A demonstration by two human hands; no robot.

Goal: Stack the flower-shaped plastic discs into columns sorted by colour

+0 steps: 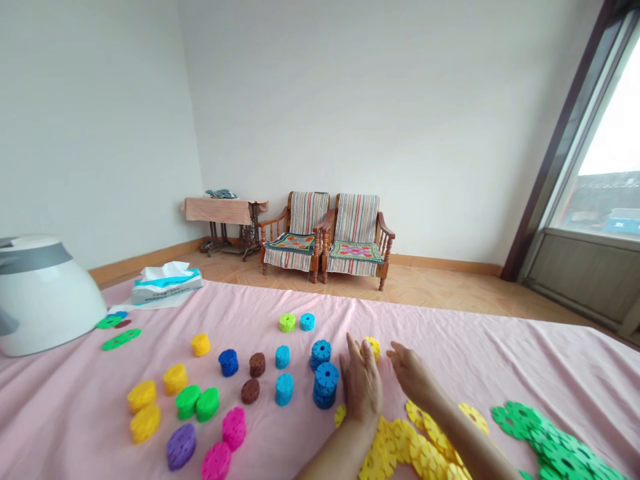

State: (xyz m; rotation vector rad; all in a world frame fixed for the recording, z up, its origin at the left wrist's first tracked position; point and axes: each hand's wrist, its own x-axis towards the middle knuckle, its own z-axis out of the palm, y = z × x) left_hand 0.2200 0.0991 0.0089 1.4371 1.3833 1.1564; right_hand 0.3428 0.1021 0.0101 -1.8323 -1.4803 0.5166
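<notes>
A small stack of yellow snowflake discs (373,347) stands between my two hands, partly hidden by my left fingers. My left hand (362,383) is open and upright on its edge, palm toward the stack, with its fingers stretched out. To the right of the stack, my right hand (409,367) is open, its fingers loosely extended and a little apart from the discs. Loose yellow discs (405,443) lie in a pile below my forearms. Two blue disc stacks (326,380) are just left of my left hand.
Stacks in other colours stand leftward on the pink cloth (450,340), including a purple stack (181,447) and brown stack (257,364). Loose green discs (555,443) lie at right. A tissue box (167,285) and white kettle (47,300) stand at left.
</notes>
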